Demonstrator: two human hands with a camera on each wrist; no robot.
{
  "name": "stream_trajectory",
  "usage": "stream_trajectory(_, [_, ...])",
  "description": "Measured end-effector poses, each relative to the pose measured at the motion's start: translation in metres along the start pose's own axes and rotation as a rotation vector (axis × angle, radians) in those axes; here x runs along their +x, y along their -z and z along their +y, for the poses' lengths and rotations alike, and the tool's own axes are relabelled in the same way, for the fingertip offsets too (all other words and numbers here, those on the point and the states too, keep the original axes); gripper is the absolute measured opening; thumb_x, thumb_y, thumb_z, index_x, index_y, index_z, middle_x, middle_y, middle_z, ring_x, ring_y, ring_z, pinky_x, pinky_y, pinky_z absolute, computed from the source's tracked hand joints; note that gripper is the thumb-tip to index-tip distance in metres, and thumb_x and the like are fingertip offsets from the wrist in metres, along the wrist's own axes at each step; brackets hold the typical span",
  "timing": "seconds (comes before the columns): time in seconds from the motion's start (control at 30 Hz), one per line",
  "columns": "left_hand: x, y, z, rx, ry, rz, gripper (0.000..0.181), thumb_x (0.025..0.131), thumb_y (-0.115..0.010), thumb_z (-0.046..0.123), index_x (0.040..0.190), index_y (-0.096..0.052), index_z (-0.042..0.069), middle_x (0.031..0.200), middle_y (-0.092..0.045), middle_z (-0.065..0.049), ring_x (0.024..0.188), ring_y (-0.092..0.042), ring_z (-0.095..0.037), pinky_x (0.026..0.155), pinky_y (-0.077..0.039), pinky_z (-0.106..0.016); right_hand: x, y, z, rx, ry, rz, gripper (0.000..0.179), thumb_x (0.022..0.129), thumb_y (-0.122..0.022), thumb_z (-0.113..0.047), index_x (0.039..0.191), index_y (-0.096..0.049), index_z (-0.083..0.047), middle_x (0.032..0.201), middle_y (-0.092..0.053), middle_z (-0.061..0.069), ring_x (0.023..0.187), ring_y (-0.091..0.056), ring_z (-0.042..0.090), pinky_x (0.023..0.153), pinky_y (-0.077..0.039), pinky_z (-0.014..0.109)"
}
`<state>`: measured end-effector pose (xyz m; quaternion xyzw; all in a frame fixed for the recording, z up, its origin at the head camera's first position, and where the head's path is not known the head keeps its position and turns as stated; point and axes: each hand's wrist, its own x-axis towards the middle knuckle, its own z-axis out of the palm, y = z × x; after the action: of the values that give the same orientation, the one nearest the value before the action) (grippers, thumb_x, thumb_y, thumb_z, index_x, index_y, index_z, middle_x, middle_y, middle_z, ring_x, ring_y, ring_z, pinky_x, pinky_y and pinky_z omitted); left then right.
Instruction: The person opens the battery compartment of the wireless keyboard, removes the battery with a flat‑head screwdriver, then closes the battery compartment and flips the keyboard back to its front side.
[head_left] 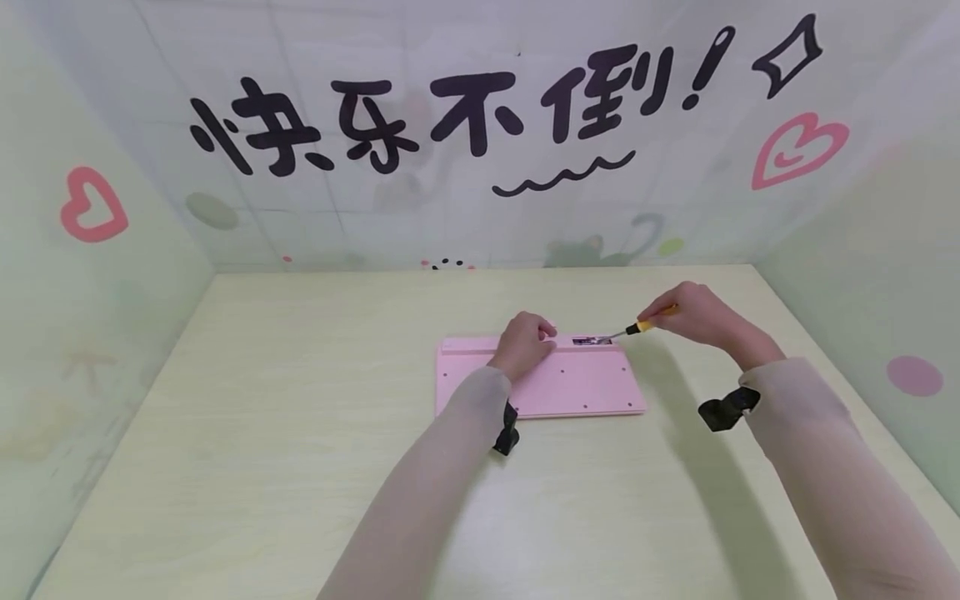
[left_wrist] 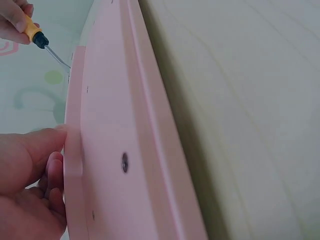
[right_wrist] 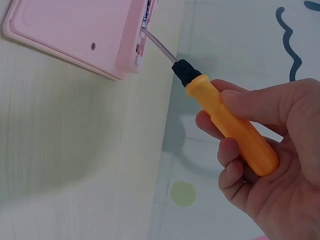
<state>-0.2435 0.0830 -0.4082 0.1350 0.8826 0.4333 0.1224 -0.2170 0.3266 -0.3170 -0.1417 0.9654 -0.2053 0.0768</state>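
A pink keyboard (head_left: 577, 383) lies underside up on the table, several small screws showing in its back. At the right end of its raised ridge is an open battery slot (head_left: 581, 341), where a battery (right_wrist: 145, 16) shows. My left hand (head_left: 522, 346) holds the ridge near its middle, fingers curled at the far edge; in the left wrist view the hand (left_wrist: 32, 180) touches that edge. With my right hand (head_left: 693, 315) I grip the yellow-orange handle of a screwdriver (right_wrist: 232, 125). Its metal tip reaches into the slot by the battery; whether they touch I cannot tell.
The pale wood-grain table (head_left: 285, 433) extends around the keyboard. Behind stands a white wall (head_left: 450, 208) with black lettering, and side walls rise at left and right. A black wrist device (head_left: 727, 408) sits at the right sleeve, another (head_left: 507, 429) at the left.
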Motion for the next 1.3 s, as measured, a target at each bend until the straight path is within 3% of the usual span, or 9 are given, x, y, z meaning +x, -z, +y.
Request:
stream_trajectory(0.2, [-0.002, 0.001, 0.002, -0.001, -0.001, 0.003, 0.016, 0.085, -0.065, 0.01, 0.1, -0.066, 0.008, 0.102, -0.057, -0.002, 0.089, -0.051, -0.014, 0.078, -0.044, -0.025, 0.001, 0.002, 0.001, -0.009, 0.033, 0.009, 0.013, 0.084, -0.063, -0.002, 0.093, -0.072, 0.0, 0.093, -0.067, 0.016, 0.088, -0.06, 0.031, 0.071, -0.046, 0.039])
stream_trajectory(0.47, [-0.002, 0.001, 0.001, 0.002, 0.004, 0.006, 0.015, 0.085, -0.065, 0.01, 0.1, -0.066, 0.009, 0.1, -0.055, -0.002, 0.088, -0.05, -0.014, 0.078, -0.043, -0.025, 0.028, 0.013, -0.017, -0.119, 0.03, -0.11, 0.015, 0.082, -0.059, -0.002, 0.087, -0.073, -0.001, 0.086, -0.068, 0.011, 0.082, -0.061, 0.027, 0.075, -0.048, 0.044])
stream_trajectory(0.6, [-0.002, 0.0, 0.001, 0.007, -0.004, 0.005, 0.015, 0.084, -0.066, 0.01, 0.099, -0.066, 0.009, 0.101, -0.055, -0.001, 0.088, -0.05, -0.014, 0.077, -0.043, -0.025, 0.031, 0.014, -0.017, -0.133, 0.006, -0.135, 0.017, 0.082, -0.057, -0.003, 0.088, -0.073, -0.002, 0.085, -0.068, 0.009, 0.082, -0.06, 0.025, 0.074, -0.048, 0.044])
stream_trajectory(0.8, [-0.002, -0.001, 0.001, 0.026, -0.011, 0.012, 0.016, 0.083, -0.067, 0.01, 0.1, -0.067, 0.009, 0.1, -0.055, -0.002, 0.087, -0.05, -0.013, 0.077, -0.043, -0.025, 0.012, 0.005, 0.002, -0.019, -0.019, -0.075, 0.017, 0.085, -0.056, -0.002, 0.095, -0.07, -0.002, 0.096, -0.066, 0.014, 0.086, -0.058, 0.029, 0.073, -0.047, 0.043])
stream_trajectory(1.0, [-0.002, -0.001, 0.002, 0.024, -0.007, 0.012, 0.016, 0.084, -0.066, 0.01, 0.1, -0.067, 0.009, 0.098, -0.054, -0.002, 0.087, -0.05, -0.014, 0.077, -0.043, -0.025, -0.013, -0.008, 0.021, 0.061, -0.038, -0.029, 0.02, 0.088, -0.057, -0.008, 0.104, -0.067, -0.002, 0.095, -0.064, 0.012, 0.077, -0.054, 0.022, 0.065, -0.044, 0.034])
stream_trajectory(1.3, [-0.002, -0.003, 0.001, 0.064, -0.028, 0.009, 0.017, 0.085, -0.065, 0.012, 0.103, -0.066, 0.009, 0.093, -0.05, -0.001, 0.085, -0.048, -0.013, 0.074, -0.042, -0.024, -0.032, -0.023, 0.03, 0.153, -0.054, 0.012, 0.025, 0.091, -0.057, -0.016, 0.112, -0.064, -0.003, 0.102, -0.063, 0.016, 0.084, -0.06, 0.03, 0.07, -0.048, 0.035])
